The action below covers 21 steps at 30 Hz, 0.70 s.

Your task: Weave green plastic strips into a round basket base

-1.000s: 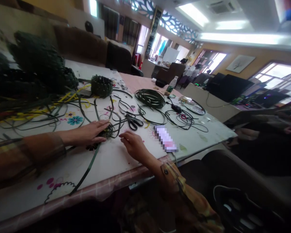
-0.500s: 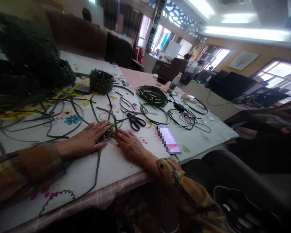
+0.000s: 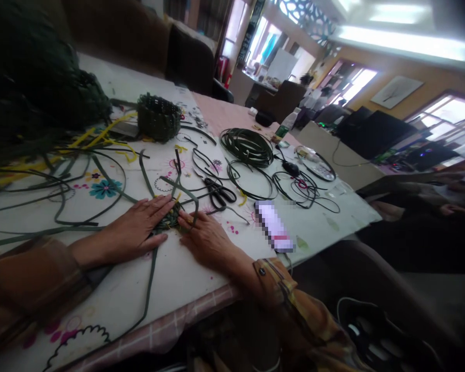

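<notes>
A small woven piece of dark green strips (image 3: 169, 218) lies on the table between my hands, its long loose strips spreading outward. My left hand (image 3: 141, 225) rests flat over its left side, fingers extended and thumb apart. At its right edge, my right hand (image 3: 205, 235) has its fingers curled and pressed together round a green strip that loops above them. Black-handled scissors (image 3: 220, 195) lie beyond my right hand. Further back stands a small woven green basket (image 3: 158, 118).
Coiled green strips (image 3: 247, 147), a phone (image 3: 273, 226) and a bottle (image 3: 287, 125) are on the table (image 3: 201, 274). A large dark woven heap (image 3: 34, 88) fills the back left. Another person's hand (image 3: 455, 209) shows at the right.
The view has shifted slightly. My right fingers have curled more round the strip, and the strips above the woven piece have changed position. My left hand still rests on the piece.
</notes>
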Each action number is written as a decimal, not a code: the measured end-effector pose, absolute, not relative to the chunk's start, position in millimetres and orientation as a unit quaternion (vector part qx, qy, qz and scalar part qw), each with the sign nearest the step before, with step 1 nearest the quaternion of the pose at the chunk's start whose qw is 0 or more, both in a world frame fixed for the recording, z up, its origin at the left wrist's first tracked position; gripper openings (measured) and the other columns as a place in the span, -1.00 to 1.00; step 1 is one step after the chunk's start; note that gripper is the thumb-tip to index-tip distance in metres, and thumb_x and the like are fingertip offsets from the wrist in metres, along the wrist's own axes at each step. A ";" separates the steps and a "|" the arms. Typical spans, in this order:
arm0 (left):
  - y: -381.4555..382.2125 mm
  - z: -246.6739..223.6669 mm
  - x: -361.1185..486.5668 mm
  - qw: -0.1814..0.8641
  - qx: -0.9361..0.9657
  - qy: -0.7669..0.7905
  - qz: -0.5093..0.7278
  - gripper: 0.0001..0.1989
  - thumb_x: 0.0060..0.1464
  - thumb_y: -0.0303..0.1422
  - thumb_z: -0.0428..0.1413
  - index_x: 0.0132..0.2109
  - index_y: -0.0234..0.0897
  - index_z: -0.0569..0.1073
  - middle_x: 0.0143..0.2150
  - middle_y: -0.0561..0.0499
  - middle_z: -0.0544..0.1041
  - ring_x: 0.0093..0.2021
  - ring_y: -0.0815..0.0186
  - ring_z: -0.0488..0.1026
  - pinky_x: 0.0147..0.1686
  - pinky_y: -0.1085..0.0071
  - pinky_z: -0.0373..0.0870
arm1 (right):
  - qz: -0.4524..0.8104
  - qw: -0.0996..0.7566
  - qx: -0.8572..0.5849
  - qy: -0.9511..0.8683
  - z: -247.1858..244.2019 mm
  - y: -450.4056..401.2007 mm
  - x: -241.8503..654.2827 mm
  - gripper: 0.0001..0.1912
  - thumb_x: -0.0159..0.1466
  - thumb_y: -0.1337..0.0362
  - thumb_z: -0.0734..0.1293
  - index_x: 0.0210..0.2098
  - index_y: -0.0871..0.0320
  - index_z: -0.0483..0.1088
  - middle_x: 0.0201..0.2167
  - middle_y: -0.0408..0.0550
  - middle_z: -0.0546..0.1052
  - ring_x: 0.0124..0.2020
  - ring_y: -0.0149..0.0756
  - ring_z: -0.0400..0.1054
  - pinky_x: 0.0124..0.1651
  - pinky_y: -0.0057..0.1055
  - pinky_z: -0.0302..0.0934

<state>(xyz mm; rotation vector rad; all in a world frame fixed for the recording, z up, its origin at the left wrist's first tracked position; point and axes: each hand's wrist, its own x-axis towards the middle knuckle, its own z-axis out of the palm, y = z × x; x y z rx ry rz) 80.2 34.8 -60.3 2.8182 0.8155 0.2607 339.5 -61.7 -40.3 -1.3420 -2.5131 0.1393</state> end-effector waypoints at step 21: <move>37.3 -59.2 88.5 0.124 0.924 0.354 0.077 -0.26 0.54 0.00 -0.18 0.64 -0.31 0.14 0.64 -0.24 0.21 0.65 -0.04 0.10 0.60 -0.08 0.01 | 0.036 0.114 -0.483 -0.868 -34.7 -34.0 339.5 -0.68 0.54 0.37 0.26 0.19 0.12 0.55 0.29 0.17 0.61 0.04 -0.11 0.53 0.25 -0.16 0.41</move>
